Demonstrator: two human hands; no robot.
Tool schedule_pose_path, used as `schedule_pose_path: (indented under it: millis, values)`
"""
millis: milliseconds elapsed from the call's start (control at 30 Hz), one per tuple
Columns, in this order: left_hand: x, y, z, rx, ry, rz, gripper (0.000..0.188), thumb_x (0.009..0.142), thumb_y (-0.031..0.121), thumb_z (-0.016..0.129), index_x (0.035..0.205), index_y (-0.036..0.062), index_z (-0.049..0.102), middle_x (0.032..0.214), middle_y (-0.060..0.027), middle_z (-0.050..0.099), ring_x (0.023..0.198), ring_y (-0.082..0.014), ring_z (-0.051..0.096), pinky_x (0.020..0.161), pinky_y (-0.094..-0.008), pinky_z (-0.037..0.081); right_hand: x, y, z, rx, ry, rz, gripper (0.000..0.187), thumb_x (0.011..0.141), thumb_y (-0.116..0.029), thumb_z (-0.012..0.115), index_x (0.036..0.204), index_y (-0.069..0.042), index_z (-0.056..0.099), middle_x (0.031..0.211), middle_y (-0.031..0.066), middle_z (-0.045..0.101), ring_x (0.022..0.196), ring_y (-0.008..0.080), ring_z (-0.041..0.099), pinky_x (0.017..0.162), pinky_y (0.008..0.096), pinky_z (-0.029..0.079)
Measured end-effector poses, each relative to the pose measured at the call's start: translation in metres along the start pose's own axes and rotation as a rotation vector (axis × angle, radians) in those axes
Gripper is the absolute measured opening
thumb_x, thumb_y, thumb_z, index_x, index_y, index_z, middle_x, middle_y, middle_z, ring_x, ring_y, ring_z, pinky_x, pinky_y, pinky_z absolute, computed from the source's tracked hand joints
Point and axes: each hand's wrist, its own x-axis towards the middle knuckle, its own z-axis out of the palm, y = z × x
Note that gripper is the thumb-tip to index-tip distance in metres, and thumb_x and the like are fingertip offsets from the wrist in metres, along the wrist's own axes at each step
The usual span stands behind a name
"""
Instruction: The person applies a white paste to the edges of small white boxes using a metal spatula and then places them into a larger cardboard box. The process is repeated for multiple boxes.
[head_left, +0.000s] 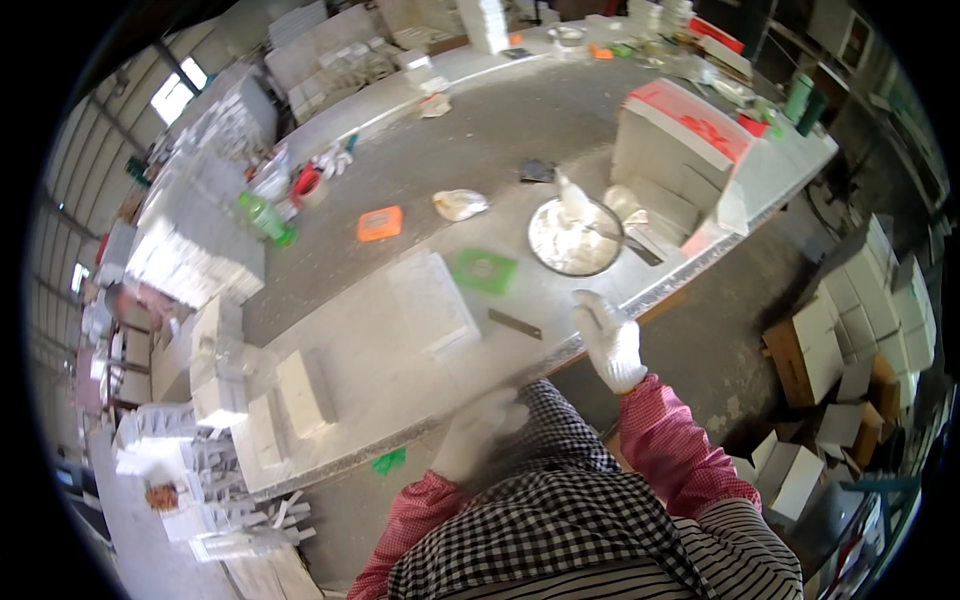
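Lower centre of the frame: the left hand (478,435), in a white knitted glove, is at the near edge of the table (390,375). It is blurred; whether its fingers are spread or closed, or hold anything, cannot be told. Right of centre, the gloved right hand (608,347) is at the same edge, fingers extended and loosely parted, with no object visible in them.

Just beyond the hands, at the centre of the frame, a flat metal strip (515,323) lies on the table, untouched. To pick it up cleanly, raise one end first; gloved fingers would probably slip on so thin an edge. The white slab (430,305) lies to its left; keep its corners free of knocks.

Farther up, a green square (485,271) lies beside a round bowl (575,274) of white material (570,248). A dark-handled tool (642,251) projects over the bowl's right rim. Steady the bowl before drawing the tool out, since the overhang could tip material onto the table.

Beyond, left of centre, is an orange square (379,223); at upper right stands a red-topped white block (665,135).
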Motion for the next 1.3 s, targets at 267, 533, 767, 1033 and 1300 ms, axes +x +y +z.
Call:
schedule_pose_path:
  millis: [267, 533, 767, 1033, 1300]
  values:
    - [0.008, 0.011, -0.035, -0.056, 0.405, 0.423, 0.044, 0.106, 0.018, 0.056, 0.145, -0.0033, 0.052, 0.109, -0.0067, 0.068, 0.096, -0.0161, 0.064, 0.085, -0.0334, 0.054, 0.006, -0.074, 0.070, 0.185, -0.223, -0.089, 0.034, 0.096, -0.019, 0.067, 0.127, -0.006, 0.066, 0.114, 0.0210, 0.070, 0.102, 0.0382, 0.070, 0.088, 0.0438, 0.056]
    - [0.039, 0.028, -0.070, 0.304, 0.550, 0.442, 0.043, 0.107, 0.029, 0.053, 0.135, -0.0024, 0.058, 0.088, -0.0030, 0.065, 0.073, -0.0123, 0.060, 0.065, -0.0276, 0.049, 0.008, -0.093, 0.105, -0.056, -0.234, -0.193, 0.044, 0.095, -0.028, 0.069, 0.133, -0.007, 0.064, 0.133, 0.0191, 0.062, 0.125, 0.0389, 0.057, 0.105, 0.0458, 0.047]
    - [0.057, 0.052, -0.084, 0.288, 0.502, 0.169, 0.040, 0.105, 0.041, 0.056, 0.093, 0.0036, 0.064, 0.070, 0.0006, 0.058, 0.059, -0.0098, 0.054, 0.056, -0.0256, 0.044, 0.004, -0.094, 0.115, -0.061, -0.209, -0.194, 0.043, 0.092, -0.028, 0.069, 0.130, -0.009, 0.067, 0.132, 0.0195, 0.062, 0.127, 0.0426, 0.054, 0.104, 0.0498, 0.047]
    - [0.036, 0.059, -0.087, 0.233, 0.445, 0.280, 0.028, 0.101, 0.031, 0.064, 0.100, 0.0031, 0.070, 0.075, 0.0008, 0.059, 0.066, -0.0099, 0.052, 0.060, -0.0270, 0.043, -0.005, -0.093, 0.107, 0.047, -0.274, -0.165, 0.046, 0.093, -0.027, 0.072, 0.133, -0.007, 0.064, 0.139, 0.0182, 0.059, 0.133, 0.0374, 0.052, 0.110, 0.0449, 0.044]
    - [-0.010, 0.063, -0.072, -0.033, 0.528, 0.240, 0.024, 0.100, 0.027, 0.063, 0.099, 0.0038, 0.071, 0.073, 0.0051, 0.056, 0.064, -0.0056, 0.049, 0.058, -0.0230, 0.038, 0.000, -0.126, 0.094, 0.072, -0.251, -0.264, 0.055, 0.094, -0.022, 0.073, 0.142, -0.001, 0.055, 0.142, 0.0203, 0.057, 0.127, 0.0328, 0.057, 0.101, 0.0401, 0.051]
